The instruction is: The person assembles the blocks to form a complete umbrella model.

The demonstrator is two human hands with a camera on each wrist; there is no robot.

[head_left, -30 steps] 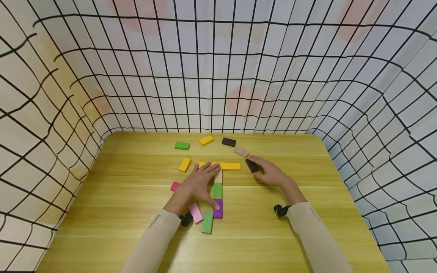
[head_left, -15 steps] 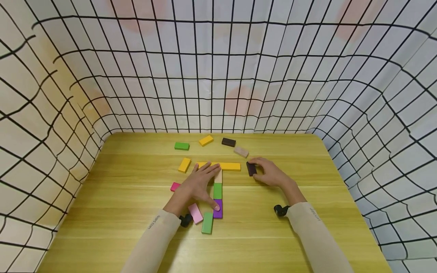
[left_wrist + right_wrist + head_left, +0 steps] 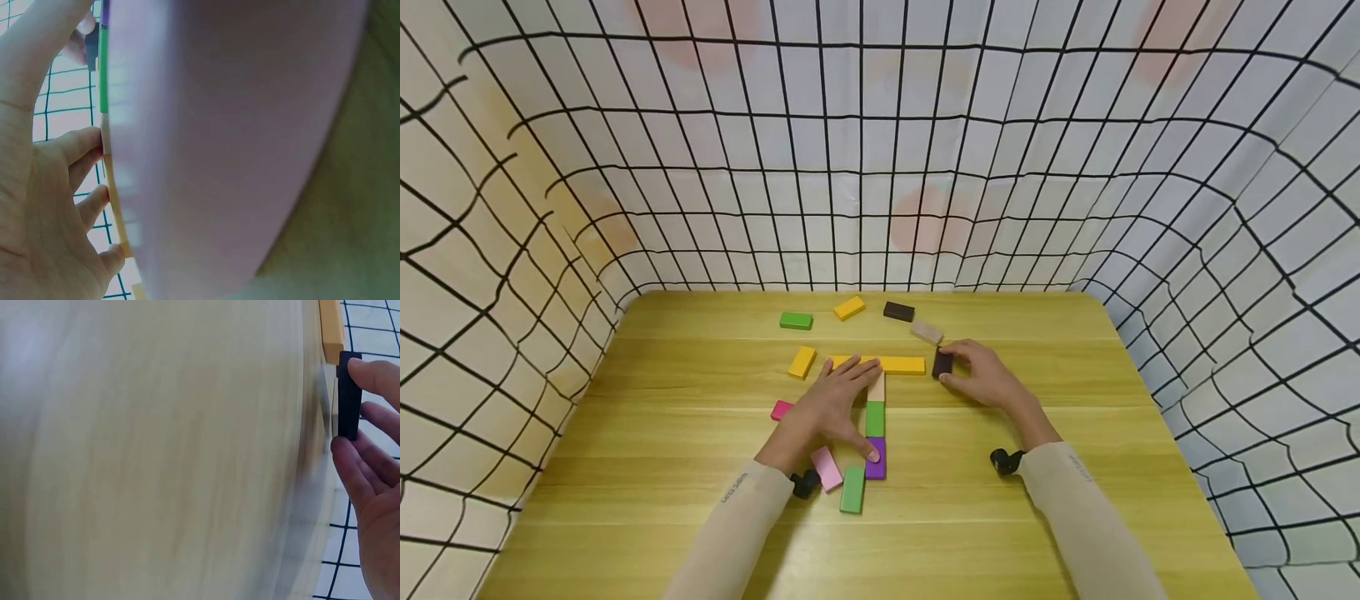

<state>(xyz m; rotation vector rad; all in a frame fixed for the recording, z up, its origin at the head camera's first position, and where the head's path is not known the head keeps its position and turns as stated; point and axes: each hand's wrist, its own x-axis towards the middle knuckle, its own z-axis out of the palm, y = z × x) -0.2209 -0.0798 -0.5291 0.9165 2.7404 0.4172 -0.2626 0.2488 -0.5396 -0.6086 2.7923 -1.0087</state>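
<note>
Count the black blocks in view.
2. The front black block is pinched by the right hand, near the right end of the yellow strip; the back black block lies left of the loose pale block. Any under the left hand would be hidden.

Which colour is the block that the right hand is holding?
Black; the block shows best in the right wrist view.

The person's left sleeve and right sleeve are long and pale beige, and they go down to the wrists. Small grey letters are printed near the end of the left one, and more grey marks on the right, too tiny to read. A little black left wrist camera and a knobbly black right wrist camera stick out by the sleeve ends. The left hand and right hand are bare.
</note>
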